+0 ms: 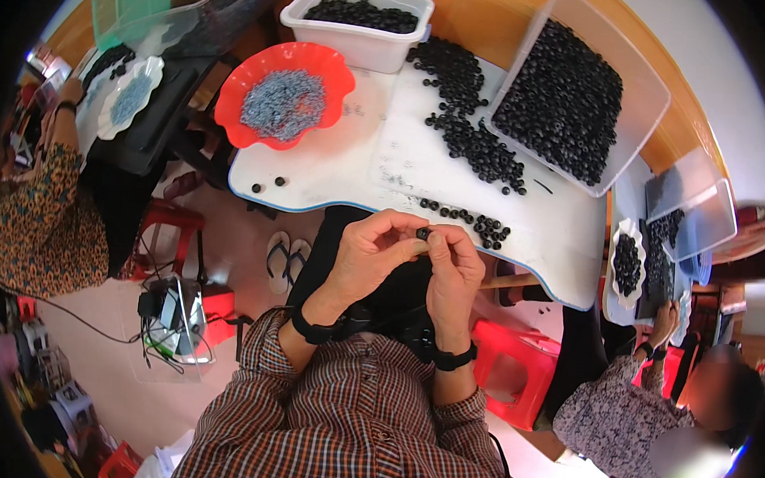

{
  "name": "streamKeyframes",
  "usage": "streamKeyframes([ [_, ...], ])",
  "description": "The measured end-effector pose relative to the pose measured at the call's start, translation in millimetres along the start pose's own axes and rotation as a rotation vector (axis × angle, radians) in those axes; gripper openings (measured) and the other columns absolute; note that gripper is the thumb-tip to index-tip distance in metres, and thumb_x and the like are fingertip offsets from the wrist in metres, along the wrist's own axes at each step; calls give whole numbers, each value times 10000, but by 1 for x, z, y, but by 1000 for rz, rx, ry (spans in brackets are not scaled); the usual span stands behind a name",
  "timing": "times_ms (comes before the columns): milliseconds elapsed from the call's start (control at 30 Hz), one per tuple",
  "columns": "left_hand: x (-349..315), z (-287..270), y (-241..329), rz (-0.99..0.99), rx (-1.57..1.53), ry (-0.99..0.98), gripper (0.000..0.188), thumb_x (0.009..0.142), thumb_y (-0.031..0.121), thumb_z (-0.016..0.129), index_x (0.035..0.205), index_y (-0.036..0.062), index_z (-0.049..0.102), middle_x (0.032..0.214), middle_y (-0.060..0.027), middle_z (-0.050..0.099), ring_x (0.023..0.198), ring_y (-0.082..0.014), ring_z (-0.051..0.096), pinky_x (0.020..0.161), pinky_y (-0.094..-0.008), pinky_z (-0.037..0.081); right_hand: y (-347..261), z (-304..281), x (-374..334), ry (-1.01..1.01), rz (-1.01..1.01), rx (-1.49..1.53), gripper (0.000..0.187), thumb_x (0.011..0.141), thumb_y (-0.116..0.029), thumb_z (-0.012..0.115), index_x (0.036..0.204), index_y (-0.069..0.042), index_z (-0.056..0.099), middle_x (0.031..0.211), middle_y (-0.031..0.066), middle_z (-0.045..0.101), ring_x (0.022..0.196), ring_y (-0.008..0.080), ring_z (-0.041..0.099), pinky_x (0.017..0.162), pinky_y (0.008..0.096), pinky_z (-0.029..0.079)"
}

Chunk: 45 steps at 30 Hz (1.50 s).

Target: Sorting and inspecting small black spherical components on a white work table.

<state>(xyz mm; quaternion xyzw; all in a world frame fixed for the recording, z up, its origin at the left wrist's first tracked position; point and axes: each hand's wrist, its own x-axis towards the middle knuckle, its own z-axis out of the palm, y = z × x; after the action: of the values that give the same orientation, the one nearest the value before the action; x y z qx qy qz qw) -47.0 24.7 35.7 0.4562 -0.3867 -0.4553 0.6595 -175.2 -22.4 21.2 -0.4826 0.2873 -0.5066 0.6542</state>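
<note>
1. Two bare forearms rise from the lower edge out of plaid sleeves, each with a dark wristband; the left slants toward one o'clock, the right stands nearly at twelve, leaning slightly to eleven.
2. The left hand [360, 259] is part-closed, thumb and fingers stretched toward two o'clock and gripping a small black bead [423, 233].
3. The right hand [456, 273] is likewise curled, fingertips pointing to eleven and pinched at the bead's right side; its lower fingers fold inward.
4. That bead sits between the two sets of fingertips, just off the near edge of the white table [343, 172].
5. From the bead, a short line of black beads [491, 234] lies near, at two to three o'clock, bunching at its right end.
6. Two loose beads [268, 185] rest well apart at between nine and ten.
7. A spread-out pile [478, 149] lies at one o'clock, touching a clear bin [636, 114] of black beads beyond it.
8. A red scalloped bowl [343, 77] of grey-blue bits stands between ten and eleven; behind it, a white tub [354, 47] of black pieces at eleven.
</note>
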Motion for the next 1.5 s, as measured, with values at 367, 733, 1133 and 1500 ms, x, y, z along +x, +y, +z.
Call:
streamKeyframes([
  [367, 0, 5, -20, -210, -371, -100, 223, 877, -33, 622, 1100, -35, 635, 923, -90, 667, 715, -132, 631, 656, -243, 545, -4, 3, -13, 166, -289, -481, 53, 899, -37, 617, 893, -1, 579, 873, 64, 548, 736, 120, 528, 649, 239, 446],
  [733, 12, 2, -24, -342, -434, -151, 199, 940, 90, 588, 1096, -26, 634, 893, -74, 666, 695, -119, 620, 649, -246, 535, -10, -8, -4, 110, -366, -611, 76, 860, -20, 652, 865, -3, 578, 837, 95, 549, 721, 181, 543, 647, 286, 456],
  [1133, 28, -12, -21, -444, -508, -149, 182, 929, 109, 605, 1038, -31, 649, 829, -69, 660, 636, -106, 610, 562, -244, 532, -4, -3, 11, 45, -418, -631, 96, 849, -9, 657, 848, -8, 561, 816, 80, 550, 714, 181, 537, 638, 277, 445],
  [1500, 114, -38, 12, -432, -429, 57, 165, 918, 102, 604, 1010, -31, 639, 803, -78, 639, 612, -87, 569, 558, -215, 488, 12, -17, 18, 167, -82, -393, 112, 898, -37, 632, 813, -8, 565, 806, 7, 527, 704, 70, 477, 638, 203, 402],
])
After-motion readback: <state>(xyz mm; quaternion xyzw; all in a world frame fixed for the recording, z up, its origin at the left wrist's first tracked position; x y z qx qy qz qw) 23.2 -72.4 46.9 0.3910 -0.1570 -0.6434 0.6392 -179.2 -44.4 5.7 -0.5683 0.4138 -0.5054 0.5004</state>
